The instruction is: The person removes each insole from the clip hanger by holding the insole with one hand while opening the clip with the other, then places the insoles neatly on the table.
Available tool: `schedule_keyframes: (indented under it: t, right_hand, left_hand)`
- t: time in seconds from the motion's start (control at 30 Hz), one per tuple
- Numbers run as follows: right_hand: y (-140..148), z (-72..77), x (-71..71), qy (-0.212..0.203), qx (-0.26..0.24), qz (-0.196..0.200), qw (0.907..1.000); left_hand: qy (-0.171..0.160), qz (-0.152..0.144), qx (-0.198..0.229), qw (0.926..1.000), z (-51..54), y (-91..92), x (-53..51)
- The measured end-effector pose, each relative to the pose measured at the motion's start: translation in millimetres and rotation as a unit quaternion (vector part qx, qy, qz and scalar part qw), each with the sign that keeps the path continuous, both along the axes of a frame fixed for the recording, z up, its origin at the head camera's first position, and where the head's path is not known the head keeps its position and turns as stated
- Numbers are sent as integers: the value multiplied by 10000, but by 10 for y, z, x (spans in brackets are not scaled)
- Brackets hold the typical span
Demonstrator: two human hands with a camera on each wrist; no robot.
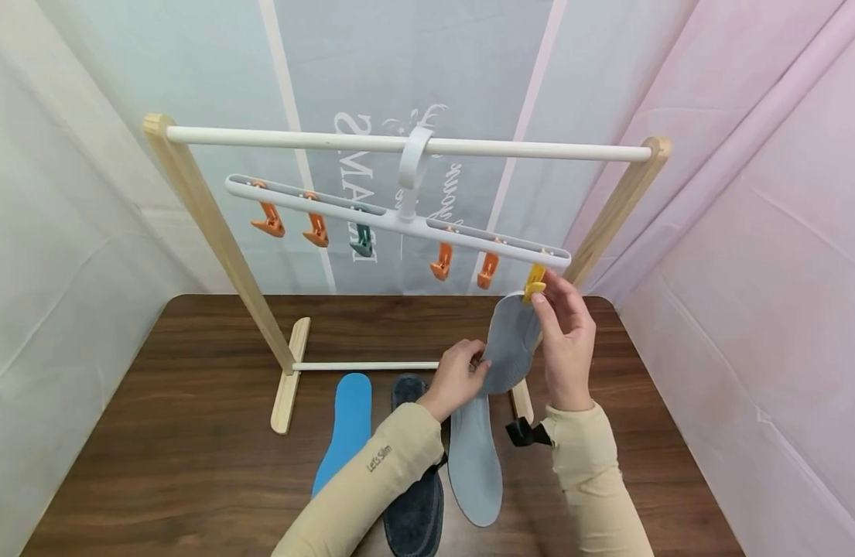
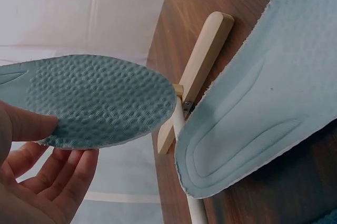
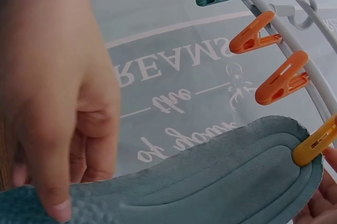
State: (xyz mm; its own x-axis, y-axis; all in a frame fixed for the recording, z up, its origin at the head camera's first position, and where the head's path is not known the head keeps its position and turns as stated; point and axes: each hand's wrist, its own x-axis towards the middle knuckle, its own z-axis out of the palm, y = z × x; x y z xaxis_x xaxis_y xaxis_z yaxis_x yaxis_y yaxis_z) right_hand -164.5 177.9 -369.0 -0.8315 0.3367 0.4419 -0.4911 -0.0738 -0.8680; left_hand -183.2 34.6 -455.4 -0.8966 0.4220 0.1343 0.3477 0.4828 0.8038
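A grey insole point(image 1: 509, 344) hangs tilted under the low right end of a white clip hanger point(image 1: 469, 237). The yellow clip point(image 3: 315, 142) bites its rounded end in the right wrist view. My right hand point(image 1: 569, 340) pinches the yellow clip, thumb at its lower part; some fingers are hidden behind the insole. With thumb and fingers, my left hand point(image 1: 458, 377) holds the insole's lower edge, beside the dimpled part point(image 2: 100, 100). Directly below, a second grey insole point(image 1: 476, 464) lies on the table, next to a dark shoe point(image 1: 415, 507) partly covered by the left sleeve.
A wooden rack with a white top rod point(image 1: 295, 139) carries the hanger by its hook point(image 1: 415, 158). Several orange clips point(image 1: 441, 261) and a green clip point(image 1: 362, 232) dangle from the hanger. A blue insole point(image 1: 350, 418) lies left of the shoe. Curtains surround the brown table point(image 1: 155, 441).
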Motion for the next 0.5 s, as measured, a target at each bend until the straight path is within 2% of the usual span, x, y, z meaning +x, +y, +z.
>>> schedule_keyframes:
  t: [0.27, 0.5]
  right_hand:
    - [-16, 64, -22, 218, 32, 377, 9990]
    - [-19, 91, -42, 180, -94, 453, 9988]
  left_hand:
    - [149, 5, 49, 9999, -13, -13, 43]
    - [306, 9, 103, 9995, -37, -33, 84]
